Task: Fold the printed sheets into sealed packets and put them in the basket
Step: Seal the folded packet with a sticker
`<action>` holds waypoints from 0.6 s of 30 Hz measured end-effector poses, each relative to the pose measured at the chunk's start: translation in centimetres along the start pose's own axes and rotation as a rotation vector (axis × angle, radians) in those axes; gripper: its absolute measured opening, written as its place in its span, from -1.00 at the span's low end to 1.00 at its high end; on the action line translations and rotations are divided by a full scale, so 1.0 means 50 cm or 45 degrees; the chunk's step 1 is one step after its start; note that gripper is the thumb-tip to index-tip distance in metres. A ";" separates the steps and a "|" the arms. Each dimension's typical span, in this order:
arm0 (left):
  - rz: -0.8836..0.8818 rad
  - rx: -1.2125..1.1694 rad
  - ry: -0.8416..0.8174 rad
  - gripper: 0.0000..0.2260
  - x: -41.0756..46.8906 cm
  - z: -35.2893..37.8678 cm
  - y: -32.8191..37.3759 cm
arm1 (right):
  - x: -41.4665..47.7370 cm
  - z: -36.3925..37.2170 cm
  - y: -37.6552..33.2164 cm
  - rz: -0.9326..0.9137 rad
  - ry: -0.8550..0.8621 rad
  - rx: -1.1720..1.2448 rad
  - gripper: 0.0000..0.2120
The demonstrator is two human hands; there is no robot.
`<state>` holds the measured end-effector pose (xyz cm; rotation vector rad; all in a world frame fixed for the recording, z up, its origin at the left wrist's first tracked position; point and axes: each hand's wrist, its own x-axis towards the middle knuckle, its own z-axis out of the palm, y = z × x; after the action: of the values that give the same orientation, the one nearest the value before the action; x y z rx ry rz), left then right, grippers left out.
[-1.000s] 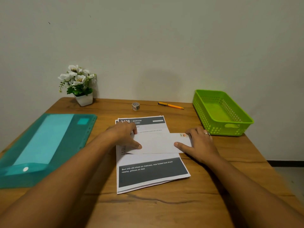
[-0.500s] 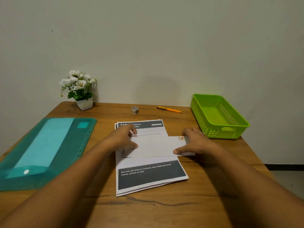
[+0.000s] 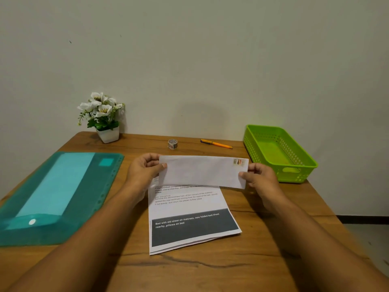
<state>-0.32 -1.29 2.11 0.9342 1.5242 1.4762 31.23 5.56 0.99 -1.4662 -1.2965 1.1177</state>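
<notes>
Both hands pinch the packet (image 3: 202, 171) by its ends: the left hand (image 3: 145, 171) has fingers curled round one short edge, the right hand (image 3: 260, 178) the other. They hold it raised just above the sheets (image 3: 189, 207) on the surface (image 3: 210, 270). Whether it is sealed cannot be told. If not, releasing one end could let the folds spring open. A light pinch might also drop it. Tape (image 3: 172, 143) and pen (image 3: 216, 143) lie at the far edge, with a plant (image 3: 103, 116) and folder (image 3: 52, 197) on the left. Only the right hand lies between packet and basket (image 3: 299, 175).
</notes>
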 end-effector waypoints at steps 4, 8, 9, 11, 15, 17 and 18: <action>0.069 0.242 -0.026 -0.86 -0.008 -0.013 -0.024 | -0.019 0.002 0.019 -0.072 -0.046 -0.053 -0.92; 0.087 0.588 -0.091 -0.84 -0.015 -0.012 -0.056 | -0.026 0.004 0.035 -0.119 -0.050 -0.154 -0.93; 0.102 0.612 -0.083 -0.84 -0.016 -0.009 -0.048 | -0.026 0.000 0.032 -0.125 -0.057 -0.147 -0.93; 0.147 0.590 -0.080 -0.84 -0.013 -0.003 -0.023 | -0.024 -0.013 0.021 -0.132 -0.059 -0.105 -0.94; 0.309 0.585 -0.091 -0.92 0.003 0.020 0.051 | -0.028 -0.057 -0.012 -0.173 -0.044 0.087 -0.94; 0.365 0.517 -0.092 -0.92 0.018 0.048 0.088 | -0.033 -0.085 -0.026 -0.196 -0.046 0.165 -0.94; 0.378 0.462 -0.088 -0.91 0.027 0.068 0.106 | -0.037 -0.100 -0.031 -0.191 -0.042 0.200 -0.93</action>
<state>2.12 1.58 7.35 1.4634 1.6886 1.3700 35.62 3.67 3.79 -1.2200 -1.2882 1.1219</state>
